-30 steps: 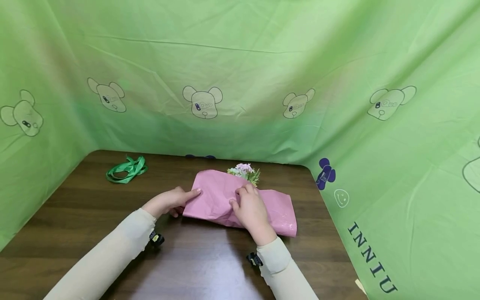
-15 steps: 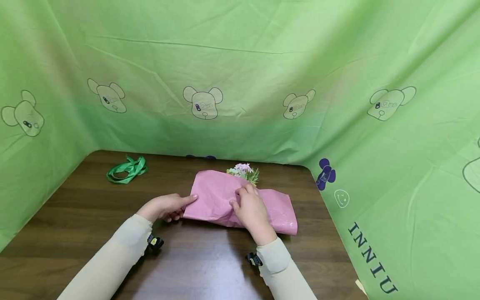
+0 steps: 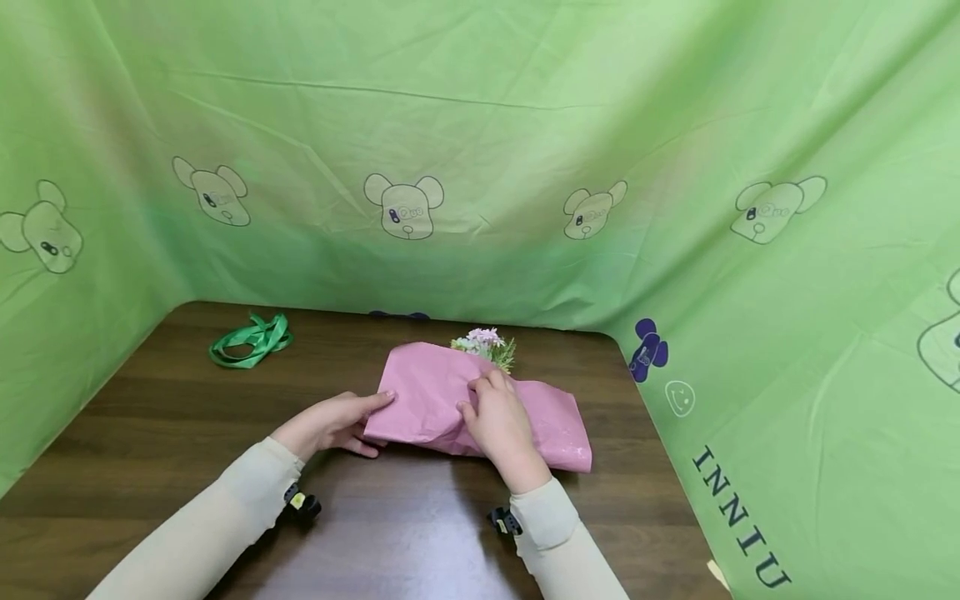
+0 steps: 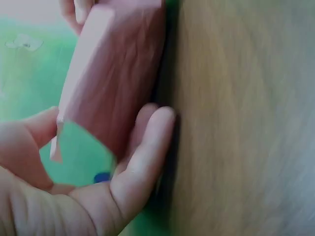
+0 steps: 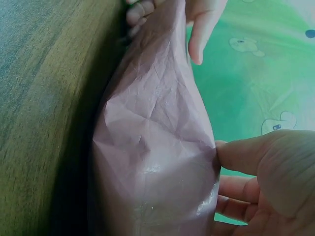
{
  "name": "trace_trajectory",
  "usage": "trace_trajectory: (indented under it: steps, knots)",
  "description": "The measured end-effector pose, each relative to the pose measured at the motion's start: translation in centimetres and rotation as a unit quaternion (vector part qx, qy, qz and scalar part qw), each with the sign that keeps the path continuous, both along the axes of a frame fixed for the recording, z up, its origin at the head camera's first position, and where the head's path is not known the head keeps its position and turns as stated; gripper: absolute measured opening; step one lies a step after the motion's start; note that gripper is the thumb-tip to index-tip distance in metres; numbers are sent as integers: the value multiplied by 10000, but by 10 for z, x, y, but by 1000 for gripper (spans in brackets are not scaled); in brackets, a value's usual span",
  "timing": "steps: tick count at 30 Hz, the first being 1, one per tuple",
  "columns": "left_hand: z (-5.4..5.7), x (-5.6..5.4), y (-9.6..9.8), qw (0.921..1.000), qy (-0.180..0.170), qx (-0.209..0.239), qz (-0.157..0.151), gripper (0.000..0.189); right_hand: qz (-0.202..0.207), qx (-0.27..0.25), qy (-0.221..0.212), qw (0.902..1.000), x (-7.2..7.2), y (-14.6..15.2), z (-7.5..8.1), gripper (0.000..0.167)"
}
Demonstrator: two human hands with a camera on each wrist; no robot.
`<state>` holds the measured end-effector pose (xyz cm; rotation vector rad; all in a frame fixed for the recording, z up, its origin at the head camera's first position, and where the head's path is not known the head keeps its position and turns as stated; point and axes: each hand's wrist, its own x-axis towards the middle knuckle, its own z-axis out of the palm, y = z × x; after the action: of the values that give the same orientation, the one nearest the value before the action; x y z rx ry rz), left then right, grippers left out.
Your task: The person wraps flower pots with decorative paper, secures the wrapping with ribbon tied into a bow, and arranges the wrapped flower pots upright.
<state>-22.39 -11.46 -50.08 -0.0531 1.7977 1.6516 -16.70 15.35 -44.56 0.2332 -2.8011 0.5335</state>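
Observation:
Pink wrapping paper (image 3: 427, 392) lies folded over on the table, its left end standing hollow in the left wrist view. Behind its back edge a small bunch of flowers (image 3: 483, 342), lilac and white with green sprigs, sticks out; the rest is hidden by the paper. My left hand (image 3: 341, 419) is at the paper's left end, thumb touching the upper edge and straight fingers down by the lower edge. In the left wrist view a wide gap separates thumb and fingers. My right hand (image 3: 504, 422) holds the paper's middle, thumb and bent fingers pinching it along the fold.
A loose coil of green ribbon (image 3: 252, 341) lies at the table's back left. Green cloth (image 3: 405, 275) printed with bear heads walls in the back and both sides of the brown wooden table (image 3: 390, 533).
The left thumb has slid back toward the paper's left edge, and the left fingers have straightened out below it. My right hand and the paper have hardly moved.

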Motion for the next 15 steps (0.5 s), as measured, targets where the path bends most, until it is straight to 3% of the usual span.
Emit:
trace_trajectory:
  steps: [2, 6, 12, 15]
  knots:
    - [-2, 2, 4, 9991, -152, 390, 99, 45, 9, -29, -27, 10000, 0, 0, -1, 38]
    - [-5, 5, 10, 9955, -203, 930, 11, 36, 7, -92, -4, 10000, -2, 0, 0, 37]
    - [-7, 5, 14, 9964, -107, 843, 46, 24, -77, 27, 83, 9999, -5, -2, 1, 31]
    - [-6, 5, 15, 9960, -89, 893, 55, 26, -214, 170, 138, 9995, -6, -6, 4, 29]
